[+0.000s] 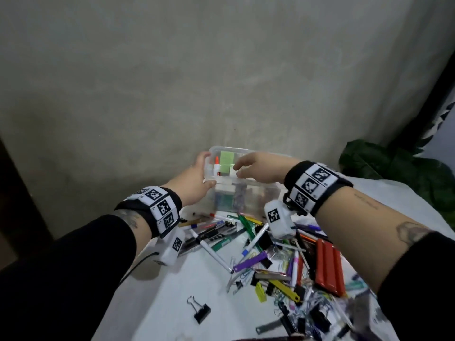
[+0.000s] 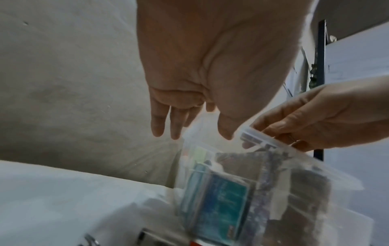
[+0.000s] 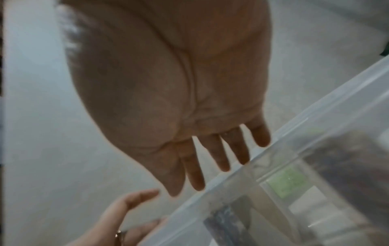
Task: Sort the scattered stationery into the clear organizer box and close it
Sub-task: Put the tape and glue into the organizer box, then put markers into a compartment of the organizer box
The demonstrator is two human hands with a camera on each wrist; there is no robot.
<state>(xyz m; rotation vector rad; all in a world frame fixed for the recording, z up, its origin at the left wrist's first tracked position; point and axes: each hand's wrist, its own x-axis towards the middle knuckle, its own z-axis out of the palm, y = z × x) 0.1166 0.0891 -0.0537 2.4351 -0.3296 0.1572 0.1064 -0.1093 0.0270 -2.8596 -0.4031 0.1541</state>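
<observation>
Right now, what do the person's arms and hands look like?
Both arms have black sleeves and forearm tattoos. Each wrist wears a black band with white square-code tags and a white camera box; a black cable leaves the left one. The left hand has a ring.

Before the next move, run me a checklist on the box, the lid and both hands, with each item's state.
1. Left hand steadies the clear organizer box: ok, it is at the box's left end with the thumb on the front wall.
2. Right hand grips the lid: ok, fingers curl round its rim.
3. Lid latched or free: cannot tell.
4. Stationery off the table: not ok, pens and a binder clip lie loose.
5. Room left inside the box: cannot tell; a glue bottle and green notes are already inside.
</observation>
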